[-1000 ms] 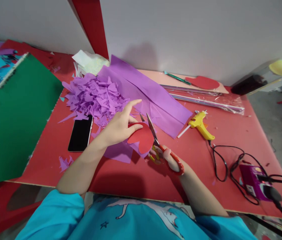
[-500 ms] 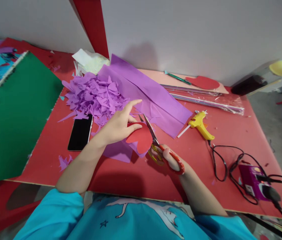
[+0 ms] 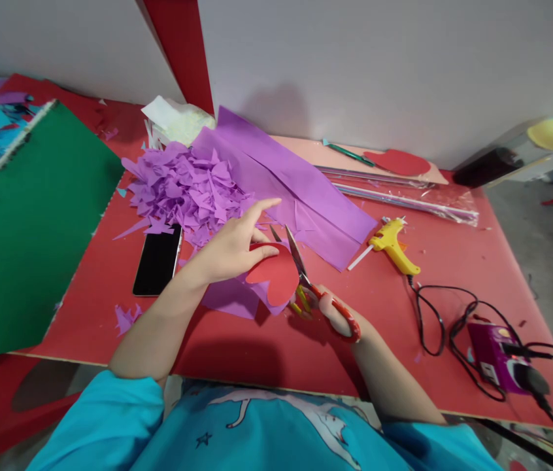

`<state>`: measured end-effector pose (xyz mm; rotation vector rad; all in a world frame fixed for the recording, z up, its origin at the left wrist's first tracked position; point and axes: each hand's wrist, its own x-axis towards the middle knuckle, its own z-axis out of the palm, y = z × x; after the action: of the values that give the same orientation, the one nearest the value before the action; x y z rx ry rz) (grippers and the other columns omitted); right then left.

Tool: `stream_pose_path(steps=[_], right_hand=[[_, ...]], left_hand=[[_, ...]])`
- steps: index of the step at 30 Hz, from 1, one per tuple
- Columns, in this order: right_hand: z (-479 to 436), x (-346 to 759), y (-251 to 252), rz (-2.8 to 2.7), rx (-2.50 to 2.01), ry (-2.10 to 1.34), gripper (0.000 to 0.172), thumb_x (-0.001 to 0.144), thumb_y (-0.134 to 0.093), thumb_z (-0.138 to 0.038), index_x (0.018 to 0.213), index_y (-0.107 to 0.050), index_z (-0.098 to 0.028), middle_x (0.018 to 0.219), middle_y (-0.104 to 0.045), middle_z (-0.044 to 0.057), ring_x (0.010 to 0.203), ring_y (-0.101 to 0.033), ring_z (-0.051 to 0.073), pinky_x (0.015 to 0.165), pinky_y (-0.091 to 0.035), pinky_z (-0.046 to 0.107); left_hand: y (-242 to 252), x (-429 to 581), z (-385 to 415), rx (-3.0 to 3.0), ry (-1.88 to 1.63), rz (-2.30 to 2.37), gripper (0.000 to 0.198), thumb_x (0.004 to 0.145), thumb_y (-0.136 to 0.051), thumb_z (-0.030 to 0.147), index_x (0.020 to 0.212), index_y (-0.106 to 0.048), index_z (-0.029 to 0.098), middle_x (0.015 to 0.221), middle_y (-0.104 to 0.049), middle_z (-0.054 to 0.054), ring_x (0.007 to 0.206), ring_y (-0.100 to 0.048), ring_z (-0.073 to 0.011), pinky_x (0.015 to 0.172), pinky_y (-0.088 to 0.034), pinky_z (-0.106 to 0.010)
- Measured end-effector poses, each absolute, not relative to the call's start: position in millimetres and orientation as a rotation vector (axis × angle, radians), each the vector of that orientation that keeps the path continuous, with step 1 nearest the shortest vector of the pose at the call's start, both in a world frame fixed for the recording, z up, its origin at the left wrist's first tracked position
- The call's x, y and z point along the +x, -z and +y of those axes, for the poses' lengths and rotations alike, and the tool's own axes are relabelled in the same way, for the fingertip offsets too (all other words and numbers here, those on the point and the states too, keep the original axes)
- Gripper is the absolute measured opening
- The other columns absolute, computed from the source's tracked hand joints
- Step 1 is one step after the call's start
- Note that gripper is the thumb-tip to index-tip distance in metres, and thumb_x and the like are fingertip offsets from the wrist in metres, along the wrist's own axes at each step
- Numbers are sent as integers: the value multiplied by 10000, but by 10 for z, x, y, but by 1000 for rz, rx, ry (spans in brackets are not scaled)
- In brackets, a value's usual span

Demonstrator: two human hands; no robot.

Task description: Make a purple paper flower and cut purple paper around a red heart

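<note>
The red table (image 3: 467,261) ends in a near edge just in front of the body and a slanting right edge; bare surface lies between the hands and the near edge, while a green board (image 3: 36,242) overlaps its left side. Beyond the hands, long purple sheets (image 3: 316,196) and a pile of purple cuttings (image 3: 188,183) crowd the space; a yellow glue gun (image 3: 394,247) lies well apart on the right. The left hand (image 3: 232,248) has a narrow grip, thumb pressed on the upper left of a red heart shape (image 3: 281,271), index finger stretched clear; the right hand (image 3: 328,304) is closed around the handles of scissors (image 3: 302,279), their blades parted, beside the heart's right edge. A purple layer (image 3: 279,309) shows beneath the heart, mostly covered. The left fingers behind the paper are hidden, and whether the blades touch it is hard to tell.
</note>
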<state>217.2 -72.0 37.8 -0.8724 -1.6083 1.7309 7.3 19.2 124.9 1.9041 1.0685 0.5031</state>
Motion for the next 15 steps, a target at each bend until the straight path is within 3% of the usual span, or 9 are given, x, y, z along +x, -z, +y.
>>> stream_pose_path(steps=[6,11,15], right_hand=[[-736,2179,-341,-1606,-861,-1728,572,819,-202,-729,758,-440,-212,645,-410,-9,548,-341,140,580,-354,338],[-716,2159,-351,-1590,-826,-1726,591,803,-199,-747,716,-426,-208,726,-440,24,651,-431,167,651,-402,357],[-712,2146,-363,-1584,-838,-1731,599,800,-200,-751,711,-436,-208,729,-439,32,664,-439,174,591,-386,332]], left_hand=[[-1245,88,185,1933,-484,1030,654,794,-576,201,1373,-271,202,725,-709,18,631,-659,-126,671,-491,-216],[-1240,92,188,1932,-479,1030,662,788,-584,185,1374,-278,198,728,-706,13,668,-672,-146,685,-492,-236],[-1240,93,194,1932,-474,1037,665,787,-586,190,1376,-278,194,734,-705,7,678,-675,-157,697,-492,-252]])
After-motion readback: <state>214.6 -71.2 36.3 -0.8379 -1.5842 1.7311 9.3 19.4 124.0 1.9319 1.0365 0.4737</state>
